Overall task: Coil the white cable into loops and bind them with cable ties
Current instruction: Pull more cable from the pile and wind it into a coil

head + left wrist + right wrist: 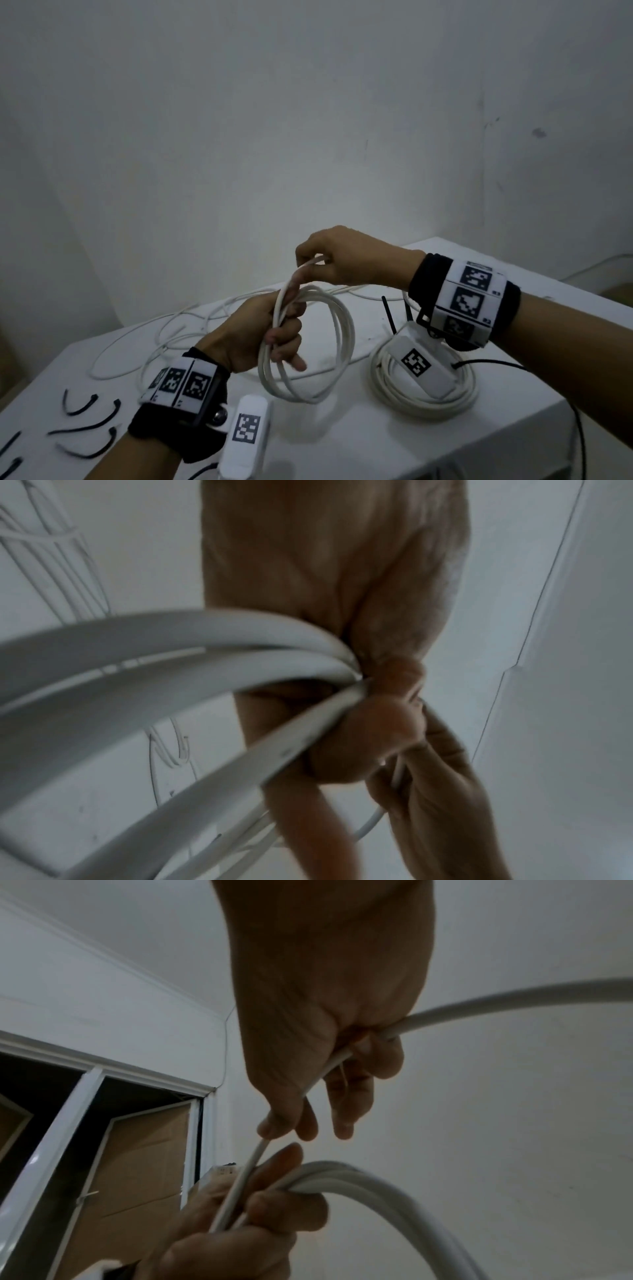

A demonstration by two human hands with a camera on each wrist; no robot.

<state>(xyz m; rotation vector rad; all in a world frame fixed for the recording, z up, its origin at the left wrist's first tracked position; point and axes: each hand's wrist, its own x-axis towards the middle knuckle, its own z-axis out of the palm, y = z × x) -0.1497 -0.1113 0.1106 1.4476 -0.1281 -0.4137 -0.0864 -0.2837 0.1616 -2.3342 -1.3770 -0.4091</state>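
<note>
My left hand (279,329) grips several loops of the white cable (337,346), held upright above the white table (342,438). Just above it, my right hand (329,263) pinches the free strand of the cable (479,1001), which runs through its curled fingers and down to the left fist (253,1210). In the left wrist view the loops (171,647) bunch at the fist. Loose cable (144,339) trails across the table's far left. Several black cable ties (92,421) lie at the near left.
A finished white cable coil (424,394) lies at the right, partly under my right wrist camera unit (418,363). Two black antennas (397,311) stick up behind it. A thin black wire (579,438) hangs over the table's right edge. A white wall stands behind.
</note>
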